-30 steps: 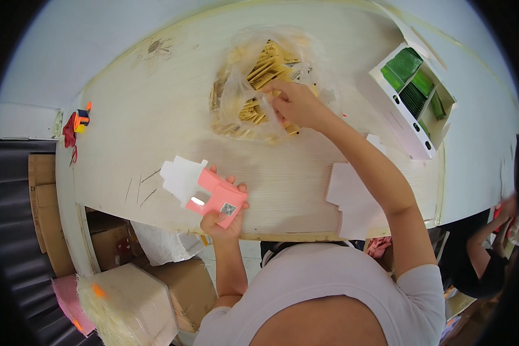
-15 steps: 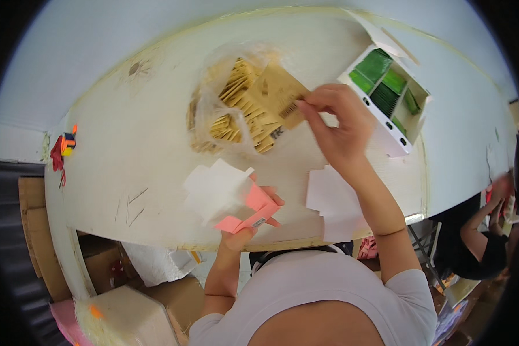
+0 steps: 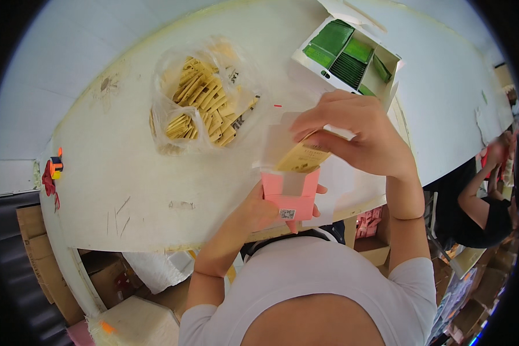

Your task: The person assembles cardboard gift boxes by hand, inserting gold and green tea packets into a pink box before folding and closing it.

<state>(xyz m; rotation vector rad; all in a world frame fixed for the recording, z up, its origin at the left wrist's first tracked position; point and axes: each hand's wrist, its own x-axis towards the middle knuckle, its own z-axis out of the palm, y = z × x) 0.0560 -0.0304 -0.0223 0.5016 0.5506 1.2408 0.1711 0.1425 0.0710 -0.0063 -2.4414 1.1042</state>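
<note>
From afar I've got L hand gripping pink box, R hand pinching yellow pkt at box's open end.

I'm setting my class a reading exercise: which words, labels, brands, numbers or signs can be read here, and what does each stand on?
Pink carton: square black-and-white code, no readable words.
Yellow sachet in the right hand: print too small to read.
Yellow sachets in the clear bag: bold black lettering, only partly showing, not copied here; smaller print unreadable.
White table: dark strokes, no clear word.
</note>
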